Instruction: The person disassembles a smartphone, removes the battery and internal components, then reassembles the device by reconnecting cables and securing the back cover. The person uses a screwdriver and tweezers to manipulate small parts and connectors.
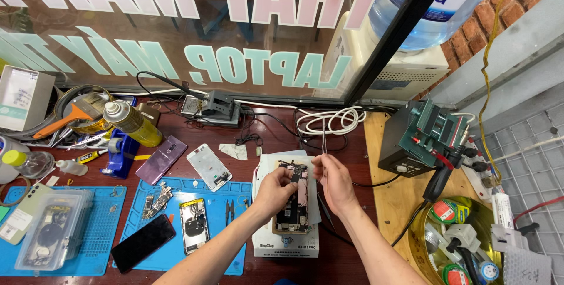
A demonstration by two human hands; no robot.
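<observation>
An opened smartphone (295,200) with its insides bare lies on a white box (286,242) in front of me. My left hand (275,191) rests on the phone's left edge, fingers curled on its upper part. My right hand (333,180) pinches thin metal tweezers (323,138) that point up and away, with the fingers right beside the phone's top right corner.
A blue mat (230,200) on the left carries a second opened phone (193,224), small tools and a black phone (143,242). Behind lie a white phone back (209,167), a purple phone (161,160), a spray can (133,123). A black machine (424,138) and a round tin (455,241) are at right.
</observation>
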